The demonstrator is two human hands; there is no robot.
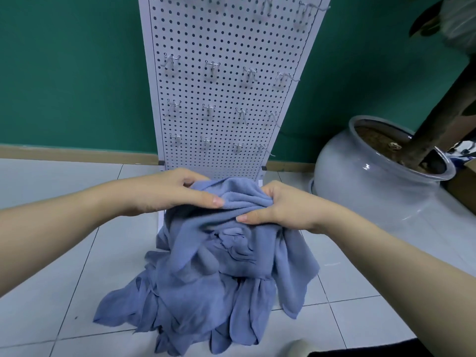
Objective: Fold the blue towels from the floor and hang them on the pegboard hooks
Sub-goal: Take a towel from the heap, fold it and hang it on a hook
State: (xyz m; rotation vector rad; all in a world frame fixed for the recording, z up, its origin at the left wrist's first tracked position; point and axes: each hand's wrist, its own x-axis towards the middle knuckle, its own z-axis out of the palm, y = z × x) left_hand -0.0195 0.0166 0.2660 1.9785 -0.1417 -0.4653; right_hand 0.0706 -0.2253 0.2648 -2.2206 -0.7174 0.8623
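Both hands are gripping the top of the blue towels [206, 274]: the left hand [170, 191] and the right hand [280, 204] are each closing thumb against fingers on bunched cloth, lifting it above the floor [51, 279] just in front of the pegboard [226, 42]. Lower folds are trailing on the tiles in a tangled heap. Judging by the drape, the cloth is behaving soft, limp and light, not slippery; corners or a hem edge are looking like better holds than the bunched middle. Hooks [212, 67] are hanging bare.
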